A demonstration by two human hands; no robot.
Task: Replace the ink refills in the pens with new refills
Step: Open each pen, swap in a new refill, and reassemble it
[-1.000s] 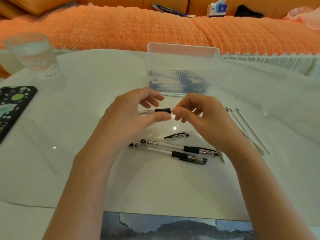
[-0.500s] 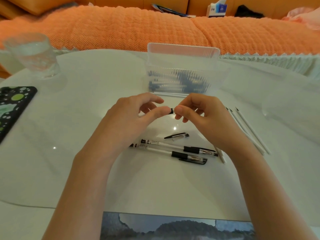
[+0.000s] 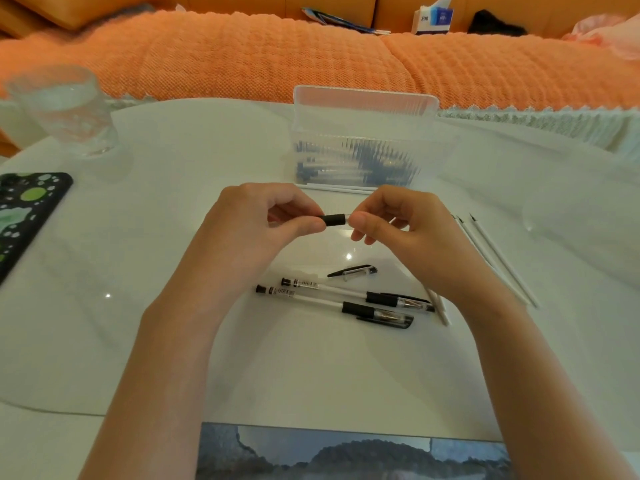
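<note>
Above the white table (image 3: 173,341), both hands hold one pen (image 3: 335,220) level; only its black grip section shows between them. My left hand (image 3: 256,230) grips the barrel side, and my right hand (image 3: 401,226) pinches the tip end. The rest of that pen is hidden by fingers. Below the hands lie two capped clear pens (image 3: 346,299) side by side, and a loose pen cap (image 3: 353,271) rests just beyond them. Thin white refills (image 3: 498,258) lie to the right, and one more refill (image 3: 438,306) pokes out under my right wrist.
A clear ribbed plastic box (image 3: 360,140) with pens inside stands behind the hands. A glass of water (image 3: 65,109) is at the back left, a phone with a green patterned case (image 3: 24,213) at the left edge. An orange sofa (image 3: 311,57) runs along the far side.
My left thumb slid over the black grip half a second ago and has drawn back, so the grip shows again. Both hands stay in the same place.
</note>
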